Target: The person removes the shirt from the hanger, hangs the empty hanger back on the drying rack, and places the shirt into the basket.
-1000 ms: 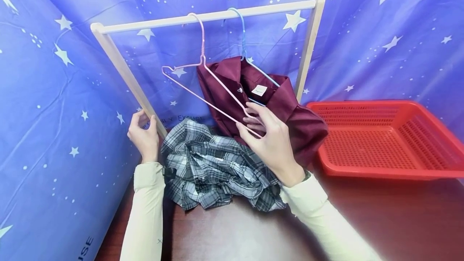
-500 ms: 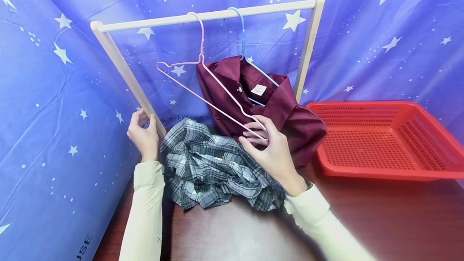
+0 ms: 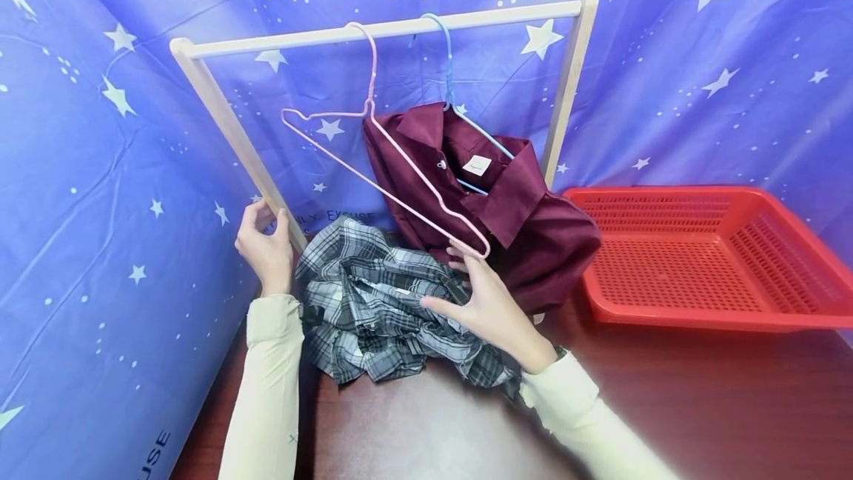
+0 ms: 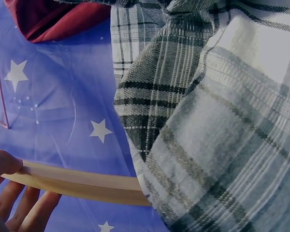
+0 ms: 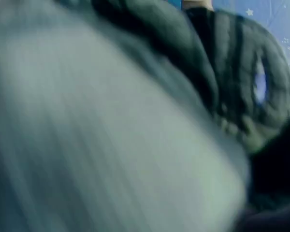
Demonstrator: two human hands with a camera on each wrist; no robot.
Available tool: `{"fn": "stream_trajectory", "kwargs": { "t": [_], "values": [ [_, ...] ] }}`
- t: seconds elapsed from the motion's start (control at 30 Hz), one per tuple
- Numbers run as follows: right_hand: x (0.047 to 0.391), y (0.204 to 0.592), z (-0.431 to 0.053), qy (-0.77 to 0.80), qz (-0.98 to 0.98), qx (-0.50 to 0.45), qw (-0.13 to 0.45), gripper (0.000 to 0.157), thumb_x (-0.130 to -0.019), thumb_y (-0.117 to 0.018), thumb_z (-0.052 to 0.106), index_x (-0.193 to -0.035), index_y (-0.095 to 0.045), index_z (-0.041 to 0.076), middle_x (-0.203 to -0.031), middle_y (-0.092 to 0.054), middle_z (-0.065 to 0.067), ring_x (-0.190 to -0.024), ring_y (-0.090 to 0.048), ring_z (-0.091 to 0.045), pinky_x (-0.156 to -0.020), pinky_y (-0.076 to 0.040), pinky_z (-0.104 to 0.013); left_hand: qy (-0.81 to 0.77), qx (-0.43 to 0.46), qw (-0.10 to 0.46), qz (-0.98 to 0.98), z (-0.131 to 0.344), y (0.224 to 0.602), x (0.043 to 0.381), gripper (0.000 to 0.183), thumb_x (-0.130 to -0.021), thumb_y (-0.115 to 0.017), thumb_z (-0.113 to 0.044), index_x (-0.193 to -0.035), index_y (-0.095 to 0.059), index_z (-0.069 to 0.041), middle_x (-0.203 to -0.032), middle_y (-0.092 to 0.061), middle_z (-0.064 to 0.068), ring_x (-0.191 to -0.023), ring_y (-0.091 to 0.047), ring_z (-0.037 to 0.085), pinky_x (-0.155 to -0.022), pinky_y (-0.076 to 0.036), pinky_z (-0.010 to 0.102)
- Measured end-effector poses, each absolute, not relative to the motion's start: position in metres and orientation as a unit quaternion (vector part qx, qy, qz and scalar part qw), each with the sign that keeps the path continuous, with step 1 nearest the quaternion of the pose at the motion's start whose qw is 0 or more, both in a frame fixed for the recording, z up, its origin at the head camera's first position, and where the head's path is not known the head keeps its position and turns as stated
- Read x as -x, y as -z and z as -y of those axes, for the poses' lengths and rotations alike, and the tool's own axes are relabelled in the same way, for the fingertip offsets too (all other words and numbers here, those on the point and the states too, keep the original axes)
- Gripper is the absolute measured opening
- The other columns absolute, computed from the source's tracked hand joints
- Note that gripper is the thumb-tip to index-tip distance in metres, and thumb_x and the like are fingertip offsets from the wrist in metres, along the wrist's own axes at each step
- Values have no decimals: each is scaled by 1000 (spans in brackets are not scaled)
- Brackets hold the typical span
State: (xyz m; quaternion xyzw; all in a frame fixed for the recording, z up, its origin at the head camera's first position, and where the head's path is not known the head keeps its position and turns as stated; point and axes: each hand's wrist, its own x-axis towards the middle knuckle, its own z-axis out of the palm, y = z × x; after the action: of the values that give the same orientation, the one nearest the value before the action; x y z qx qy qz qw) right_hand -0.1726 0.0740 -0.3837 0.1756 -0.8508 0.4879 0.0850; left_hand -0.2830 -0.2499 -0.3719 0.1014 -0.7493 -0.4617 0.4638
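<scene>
My left hand (image 3: 265, 250) grips the left post (image 4: 96, 182) of a small wooden clothes rack, thumb on one side and fingers on the other. The right hand (image 3: 492, 313) has its thumb and fingers spread, fingertips right at the lower right corner of a pink wire hanger (image 3: 373, 69). That hanger hangs bare from the crossbar (image 3: 293, 41), tilted down to the right. Below it a grey plaid shirt (image 3: 373, 302) lies crumpled on the table; its blurred cloth (image 5: 121, 121) fills most of the right wrist view.
A maroon shirt (image 3: 556, 243) hangs on a blue hanger (image 3: 449, 69) just right of the pink one. To the right, a red plastic basket (image 3: 700, 315) stands on the dark wooden table (image 3: 733, 406). Blue starry curtains (image 3: 666, 95) enclose the back and left side.
My right hand has let go of the pink hanger's lower corner, moving down and slightly left with fingers opening. The hanger has shifted a little leftward. The left hand stays on the post.
</scene>
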Motion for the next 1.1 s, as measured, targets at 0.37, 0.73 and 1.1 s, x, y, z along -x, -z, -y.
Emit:
{"fn": "stream_trajectory", "kwargs": {
  "t": [0.37,0.73,1.1],
  "values": [
    [172,393,-46,-376,895,-232,65,133,-63,-83,65,-160,-6,17,-164,-17,-10,-152,-14,-34,-118,-21,-56,461,-107,458,753,249,371,283,24,-87,-72,-10,-110,-72,-3,-99,-76,14,-90,-71,29,-104,-43,36],
    [186,405,-15,-240,922,-296,73,144,-54,-80,75,-160,4,27,-167,-1,-12,-152,8,-39,-110,-10,-76,464,-105,463,748,250,371,283,24,-86,-72,-9,-109,-72,-3,-99,-76,15,-89,-71,28,-102,-44,34],
    [204,417,2,-163,933,-313,71,148,-46,-78,81,-161,-7,20,-167,2,-16,-150,-3,-48,-107,-14,-78,463,-106,460,750,250,370,283,24,-85,-72,-7,-109,-71,-1,-98,-76,15,-88,-71,29,-102,-44,33]
  ]
}}
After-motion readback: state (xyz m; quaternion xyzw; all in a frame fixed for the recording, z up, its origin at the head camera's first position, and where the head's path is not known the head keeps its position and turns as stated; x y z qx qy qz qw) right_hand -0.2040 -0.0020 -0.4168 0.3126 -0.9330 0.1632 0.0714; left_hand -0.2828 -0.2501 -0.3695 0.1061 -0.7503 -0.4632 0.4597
